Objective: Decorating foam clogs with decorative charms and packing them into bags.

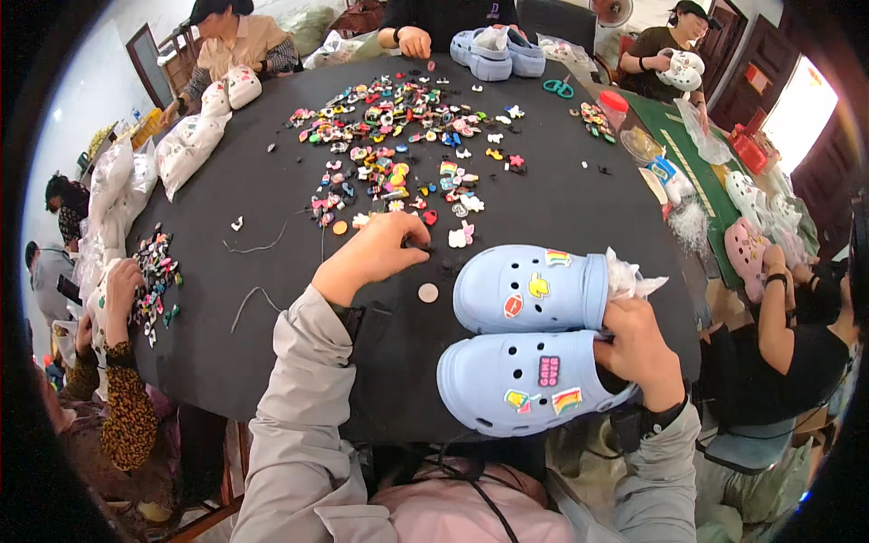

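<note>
Two light blue clogs lie side by side on the black table (561,195), directly in front of the person. The near clog (520,385) is held at its heel opening by the right hand (638,348), whose fingers are curled closed around the rim. Three charms are already seen on this clog: a dark pink one and two coloured ones near the toe. The far clog (529,290) also carries three charms, and white paper (629,281) is stuffed into its opening.

The left hand (376,253) is stretched forward to the table, fingers pinched narrow on a small dark piece (418,242) at the edge of the charm pile (398,145). It cannot be told surely whether the piece is lifted or only touched. A round pale disc (428,292) lies just beside the far clog.

By judgement, the decorating is partly done: several holes on both clogs are filled, many remain empty, and a large supply of loose charms is left. Other people are seated around the table with white clogs (217,100) and another blue pair (498,50).
</note>
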`<move>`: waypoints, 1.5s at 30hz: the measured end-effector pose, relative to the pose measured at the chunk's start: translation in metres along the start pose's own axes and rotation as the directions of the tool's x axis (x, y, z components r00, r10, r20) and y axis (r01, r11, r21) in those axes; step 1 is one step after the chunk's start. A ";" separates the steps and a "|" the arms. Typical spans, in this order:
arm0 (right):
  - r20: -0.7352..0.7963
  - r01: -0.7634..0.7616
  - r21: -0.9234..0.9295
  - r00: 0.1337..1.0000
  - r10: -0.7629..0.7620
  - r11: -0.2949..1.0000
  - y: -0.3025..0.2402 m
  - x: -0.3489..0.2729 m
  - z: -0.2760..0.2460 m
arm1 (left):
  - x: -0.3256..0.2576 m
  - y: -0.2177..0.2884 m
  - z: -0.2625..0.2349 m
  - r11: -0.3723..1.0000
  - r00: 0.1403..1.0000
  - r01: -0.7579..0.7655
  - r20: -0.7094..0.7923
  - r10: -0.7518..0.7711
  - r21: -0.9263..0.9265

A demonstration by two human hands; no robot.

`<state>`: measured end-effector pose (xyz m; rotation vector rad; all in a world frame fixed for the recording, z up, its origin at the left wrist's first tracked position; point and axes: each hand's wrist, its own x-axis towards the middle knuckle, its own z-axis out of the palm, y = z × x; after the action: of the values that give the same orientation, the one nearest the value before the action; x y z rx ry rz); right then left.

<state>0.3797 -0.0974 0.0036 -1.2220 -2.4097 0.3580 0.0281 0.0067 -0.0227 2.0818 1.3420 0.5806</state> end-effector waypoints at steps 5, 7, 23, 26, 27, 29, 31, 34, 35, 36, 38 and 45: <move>-0.040 -0.006 0.001 0.999 0.006 1.000 -0.003 0.002 0.002 | -0.002 -0.015 0.006 0.982 0.980 -0.186 -0.069 0.188 0.033; 0.050 -0.048 -0.038 0.998 0.050 0.998 -0.006 0.004 -0.005 | -0.002 -0.011 0.004 1.000 0.999 0.022 -0.028 -0.022 -0.010; -0.129 -0.199 -0.245 0.977 0.171 0.949 -0.039 -0.003 0.014 | 0.002 -0.035 0.003 0.994 0.997 0.074 -0.040 -0.071 0.083; -0.135 -0.203 -0.231 0.975 0.175 0.951 -0.040 -0.003 0.014 | 0.002 -0.040 0.003 0.987 0.996 -0.045 -0.067 0.057 0.157; -0.133 -0.208 -0.219 0.974 0.182 0.953 -0.040 -0.003 0.015 | 0.001 -0.041 0.003 0.990 0.996 -0.043 -0.070 0.053 0.135; -0.142 -0.211 -0.222 0.973 0.182 0.952 -0.040 -0.004 0.013 | 0.001 -0.036 -0.001 0.991 0.998 -0.039 -0.050 0.045 0.126; -0.148 -0.210 -0.220 0.972 0.180 0.953 -0.039 -0.003 0.013 | 0.000 -0.036 -0.003 0.992 0.999 -0.030 -0.030 0.033 0.119; -0.152 -0.190 -0.219 0.976 0.158 0.957 -0.039 -0.002 0.015 | 0.000 -0.040 -0.004 0.995 1.000 -0.005 -0.025 0.008 0.101; -0.149 -0.196 -0.220 0.975 0.165 0.956 -0.038 -0.003 0.014 | 0.002 -0.039 -0.004 0.993 0.999 0.030 -0.032 -0.027 0.112; -0.146 -0.202 -0.221 0.974 0.172 0.954 -0.038 -0.003 0.014 | 0.003 -0.038 -0.004 0.990 0.997 0.066 -0.039 -0.062 0.123; -0.147 -0.203 -0.223 0.974 0.173 0.953 -0.038 -0.003 0.013 | 0.003 -0.035 -0.004 0.989 0.998 0.063 -0.018 -0.061 0.135; -0.167 -0.213 -0.188 0.969 0.183 0.959 -0.041 -0.002 0.014 | 0.003 -0.042 -0.002 0.981 0.998 -0.057 0.001 0.058 0.184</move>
<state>0.3453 -0.1230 0.0072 -1.5307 -2.2454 0.0727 0.0003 0.0237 -0.0495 2.2757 1.3878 0.5020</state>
